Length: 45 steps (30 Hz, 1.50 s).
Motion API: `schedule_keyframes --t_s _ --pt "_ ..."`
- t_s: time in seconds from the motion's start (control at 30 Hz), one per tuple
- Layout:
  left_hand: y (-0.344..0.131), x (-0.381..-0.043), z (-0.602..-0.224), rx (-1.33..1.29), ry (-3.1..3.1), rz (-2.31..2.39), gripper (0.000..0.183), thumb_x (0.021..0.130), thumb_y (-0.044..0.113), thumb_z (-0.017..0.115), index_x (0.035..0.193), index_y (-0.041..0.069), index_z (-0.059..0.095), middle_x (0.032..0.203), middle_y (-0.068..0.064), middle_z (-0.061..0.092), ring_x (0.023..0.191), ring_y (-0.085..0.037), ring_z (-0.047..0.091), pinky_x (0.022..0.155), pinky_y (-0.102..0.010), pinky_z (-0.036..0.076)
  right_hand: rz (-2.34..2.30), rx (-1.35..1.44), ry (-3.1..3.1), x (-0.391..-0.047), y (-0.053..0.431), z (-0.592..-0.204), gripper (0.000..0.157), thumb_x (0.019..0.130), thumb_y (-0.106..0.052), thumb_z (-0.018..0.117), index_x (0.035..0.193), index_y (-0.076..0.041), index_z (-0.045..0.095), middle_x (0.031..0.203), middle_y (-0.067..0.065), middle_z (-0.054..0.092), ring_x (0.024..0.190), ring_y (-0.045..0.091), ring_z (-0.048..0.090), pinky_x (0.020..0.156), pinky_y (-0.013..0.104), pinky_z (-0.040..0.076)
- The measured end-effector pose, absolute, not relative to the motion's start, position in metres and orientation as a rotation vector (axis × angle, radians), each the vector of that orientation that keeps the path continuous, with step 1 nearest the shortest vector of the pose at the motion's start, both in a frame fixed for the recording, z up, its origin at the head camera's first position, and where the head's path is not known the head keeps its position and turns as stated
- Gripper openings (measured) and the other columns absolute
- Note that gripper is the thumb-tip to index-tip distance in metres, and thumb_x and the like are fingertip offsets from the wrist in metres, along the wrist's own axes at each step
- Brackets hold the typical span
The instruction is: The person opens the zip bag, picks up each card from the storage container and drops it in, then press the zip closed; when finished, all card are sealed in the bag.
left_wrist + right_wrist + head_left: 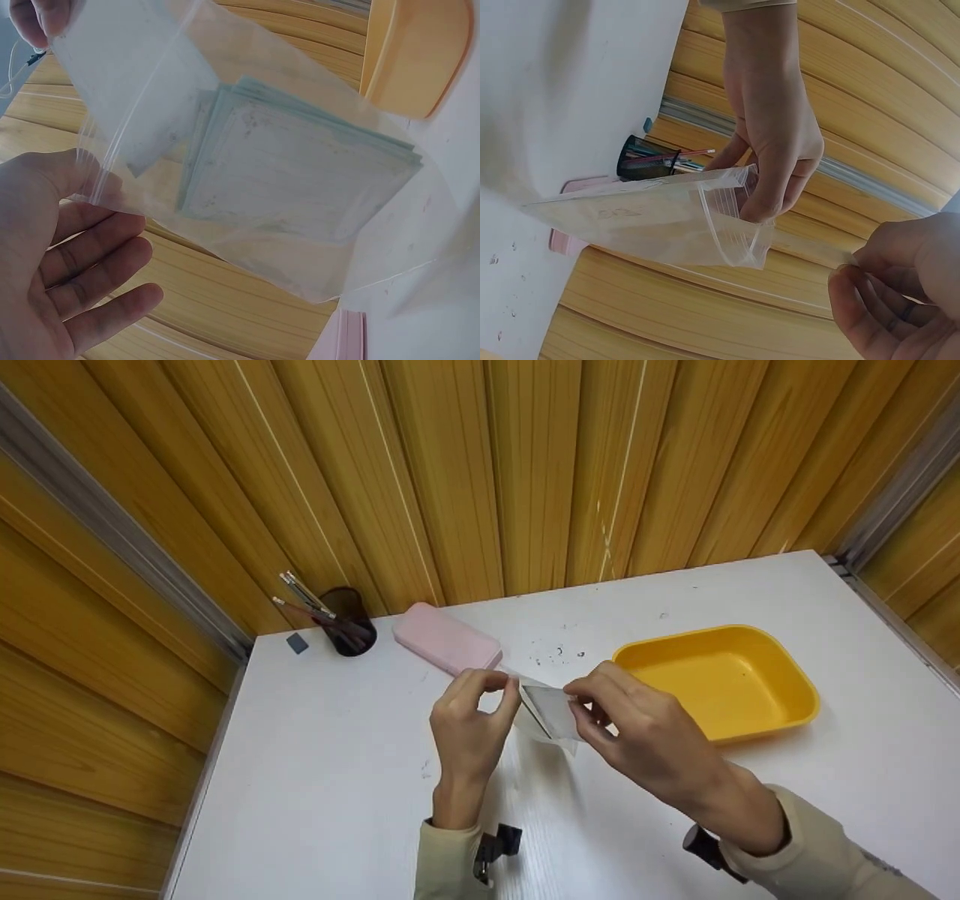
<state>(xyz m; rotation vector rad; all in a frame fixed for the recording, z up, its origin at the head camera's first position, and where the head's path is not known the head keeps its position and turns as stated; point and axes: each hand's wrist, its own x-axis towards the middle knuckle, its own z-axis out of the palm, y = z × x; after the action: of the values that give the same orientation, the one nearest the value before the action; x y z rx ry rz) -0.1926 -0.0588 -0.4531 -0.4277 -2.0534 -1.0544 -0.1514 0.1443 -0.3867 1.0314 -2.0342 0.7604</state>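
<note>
My left hand (471, 735) pinches the edge of a clear zip bag (255, 266) between thumb and forefinger near its mouth. The other left fingers (112, 311) are spread loosely. Inside the bag lies a stack of pale rectangular cards (292, 169) with greenish edges. My right hand (652, 735) pinches the corner of a single whitish card (120, 67) between thumb and forefinger. That card slants across the bag's zip mouth, one end overlapping the bag. In the right wrist view, the bag's mouth faces the right hand (907, 285), and the card appears as a thin strip (810, 247).
A yellow tub (806, 705) stands right of the hands on the white table (322, 795). Behind the bag lies a pink case (446, 637). A dark cup (352, 622) with pencils and a small dark block (297, 643) are at the back left. Wood-patterned panels (525, 472) rise behind.
</note>
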Motion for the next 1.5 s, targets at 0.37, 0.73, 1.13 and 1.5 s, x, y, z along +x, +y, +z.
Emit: schedule_keyframes --t_s 0.37,0.73,1.13,1.5 --pt "-0.058 -0.194 -0.455 -0.453 -2.027 -1.046 0.012 0.083 0.001 0.085 0.083 0.008 0.075 0.080 0.000 0.074 0.075 -0.014 0.072 0.069 -0.033 0.060 0.782 1.036 -2.108 -0.155 0.136 -0.395 0.031 0.079 0.014 0.080 0.102 -0.003 0.066 0.088 0.002 0.063 0.068 0.008 0.063 0.060 0.015 0.053" --pt "-0.058 -0.195 -0.455 -0.462 -2.014 -1.040 0.013 0.083 0.000 0.084 0.083 0.008 0.075 0.080 0.001 0.074 0.074 -0.015 0.072 0.068 -0.034 0.060 0.856 1.007 -2.168 -0.163 0.132 -0.413 0.031 0.080 0.008 0.086 0.105 -0.004 0.070 0.087 0.000 0.066 0.068 0.010 0.067 0.058 0.020 0.055" --pt "-0.060 -0.196 -0.455 -0.456 -2.021 -1.038 0.013 0.083 0.000 0.085 0.083 0.008 0.074 0.079 0.001 0.073 0.074 -0.014 0.072 0.069 -0.033 0.060 0.808 1.039 -2.136 -0.172 0.134 -0.426 0.031 0.082 0.000 0.088 0.108 -0.006 0.073 0.089 0.001 0.069 0.069 0.012 0.066 0.058 0.021 0.054" --pt "-0.064 -0.196 -0.456 -0.374 -2.044 -1.032 0.012 0.083 0.003 0.086 0.083 0.008 0.075 0.080 0.000 0.075 0.075 -0.014 0.072 0.070 -0.033 0.061 1.043 1.059 -2.061 -0.172 0.148 -0.431 0.037 0.086 -0.014 0.090 0.117 -0.005 0.071 0.095 0.001 0.067 0.071 0.015 0.062 0.059 0.019 0.053"
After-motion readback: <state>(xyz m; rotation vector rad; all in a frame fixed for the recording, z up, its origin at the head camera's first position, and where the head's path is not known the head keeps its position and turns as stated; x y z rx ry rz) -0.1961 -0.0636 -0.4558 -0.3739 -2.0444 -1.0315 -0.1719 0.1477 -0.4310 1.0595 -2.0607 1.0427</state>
